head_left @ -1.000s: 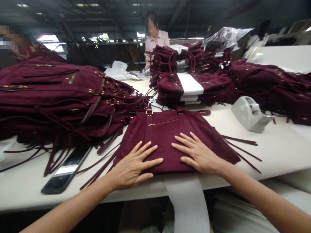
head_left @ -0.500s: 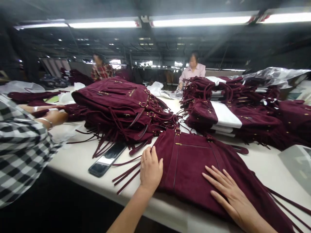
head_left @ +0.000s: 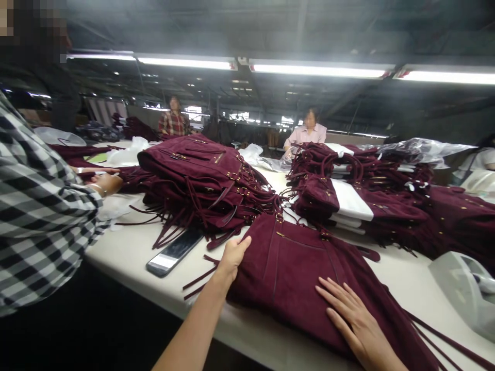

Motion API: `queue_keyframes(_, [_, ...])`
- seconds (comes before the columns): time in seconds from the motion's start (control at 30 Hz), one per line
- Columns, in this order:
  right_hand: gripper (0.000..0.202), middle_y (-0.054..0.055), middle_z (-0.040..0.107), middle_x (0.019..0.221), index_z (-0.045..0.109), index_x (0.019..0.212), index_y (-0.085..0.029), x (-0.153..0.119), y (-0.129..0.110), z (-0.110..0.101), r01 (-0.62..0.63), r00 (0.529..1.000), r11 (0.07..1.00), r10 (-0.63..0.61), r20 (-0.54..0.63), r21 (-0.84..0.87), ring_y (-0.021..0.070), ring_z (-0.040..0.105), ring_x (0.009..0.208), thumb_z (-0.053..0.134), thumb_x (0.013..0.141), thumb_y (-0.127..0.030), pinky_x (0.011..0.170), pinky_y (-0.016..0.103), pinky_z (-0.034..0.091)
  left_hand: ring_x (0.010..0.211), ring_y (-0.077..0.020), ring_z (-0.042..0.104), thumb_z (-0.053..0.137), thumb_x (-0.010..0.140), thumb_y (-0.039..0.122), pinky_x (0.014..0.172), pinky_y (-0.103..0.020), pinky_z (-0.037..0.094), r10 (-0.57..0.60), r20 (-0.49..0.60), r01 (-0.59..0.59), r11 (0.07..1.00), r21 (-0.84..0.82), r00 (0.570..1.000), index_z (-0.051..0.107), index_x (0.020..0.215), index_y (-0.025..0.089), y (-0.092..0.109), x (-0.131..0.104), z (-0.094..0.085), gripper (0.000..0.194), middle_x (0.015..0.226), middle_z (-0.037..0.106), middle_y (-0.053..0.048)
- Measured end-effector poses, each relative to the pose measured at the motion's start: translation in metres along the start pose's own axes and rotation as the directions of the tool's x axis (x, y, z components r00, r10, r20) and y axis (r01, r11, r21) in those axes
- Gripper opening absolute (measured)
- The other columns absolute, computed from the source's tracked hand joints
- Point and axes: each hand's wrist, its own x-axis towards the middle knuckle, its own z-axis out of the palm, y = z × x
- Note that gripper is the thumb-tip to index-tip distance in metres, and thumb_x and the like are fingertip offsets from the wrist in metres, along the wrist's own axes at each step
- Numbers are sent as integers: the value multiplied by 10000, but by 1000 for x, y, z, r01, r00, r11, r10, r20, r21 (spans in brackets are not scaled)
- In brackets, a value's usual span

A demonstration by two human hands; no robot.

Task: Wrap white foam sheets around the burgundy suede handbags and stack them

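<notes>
A burgundy suede-like handbag point(head_left: 297, 263) lies flat in front of me, with gold-coloured fittings at its top and fringe strands sticking out at both sides. At its left edge is my left hand point(head_left: 232, 257), thumb on the upper face and the fingers curled round the side, partly hidden. My right hand point(head_left: 350, 314) rests flat on the bag's front panel, fingers stretched out. Just left of the bag, near my left hand, a dark phone point(head_left: 174, 252) lies on the table.
Piles of burgundy bags point(head_left: 201, 170) stand behind on the pale table point(head_left: 131, 268). White packing sheets point(head_left: 351, 201) wrap a second stack point(head_left: 394, 206). A translucent plastic bin point(head_left: 460, 288) is at right. A co-worker in a checked shirt point(head_left: 42, 206) works close on the left; others are beyond.
My left hand has gone from lying over the bag's left edge to gripping its side. The right hand stays flat on the panel. The view has tilted up slightly.
</notes>
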Motion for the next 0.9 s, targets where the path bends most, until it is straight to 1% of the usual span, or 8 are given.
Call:
queue_keyframes(0.13, [478,14,395,1507,378,1467,-383,0,5,3,21,999,999,-22,-29,-30,290,367,1383,414,990,-375,1119,600,327,733,-238,661,559,872,473,728,-338,497,-41,52,37,996,75,998,667,793,113,-6,8,-6,385,723,687,-92])
queue_keyframes(0.27, [463,17,475,1455,453,1424,-393,3,4,9,62,983,993,-79,-168,-102,309,475,1308,460,962,-358,1046,558,450,834,-268,653,512,899,346,771,-342,464,-52,-6,52,972,231,999,635,706,134,-11,13,-3,312,763,677,-109])
queue_keyframes(0.4, [508,55,605,1291,433,1445,-365,6,-11,9,114,943,979,-160,-292,-169,239,629,1106,377,961,-220,893,388,573,982,-273,609,520,888,240,842,-319,403,-21,-96,54,935,351,995,598,679,152,-13,15,-2,239,838,654,-114])
queue_keyframes(0.5, [556,56,668,1068,363,1486,-339,16,-25,8,156,947,977,-189,-258,-143,165,679,934,287,970,-148,789,262,586,826,-225,615,520,893,256,720,-270,396,-61,-76,84,930,358,995,560,602,167,-17,16,-4,307,691,598,-52])
queue_keyframes(0.6, [521,56,665,1097,318,1507,-307,38,-36,13,113,954,987,-140,-266,-115,169,679,965,335,996,-207,757,233,582,643,-176,567,502,912,298,585,-249,345,-105,-55,117,932,343,993,532,559,174,-22,19,-5,375,558,499,0])
queue_keyframes(0.67, [492,50,657,1152,353,1487,-312,59,-42,19,105,948,991,-125,-294,-84,181,664,1029,360,1004,-222,803,250,573,622,-164,548,505,918,309,562,-249,317,-104,-75,124,929,348,992,546,590,170,-24,20,-4,358,558,491,7])
queue_keyframes(0.8, [417,48,660,1119,489,1397,-283,109,-57,27,133,933,990,-112,-341,37,170,662,1014,369,1004,-210,847,243,542,670,-170,575,527,918,311,578,-252,321,-65,-93,96,919,383,993,590,688,157,-26,20,-3,285,641,573,-15])
queue_keyframes(0.9, [404,52,634,1174,511,1375,-267,155,-67,30,140,935,987,-108,-337,74,163,649,1021,418,983,-233,874,242,524,748,-193,622,532,926,305,635,-263,365,-10,-63,35,910,414,998,618,762,152,-23,15,-4,240,737,650,-49])
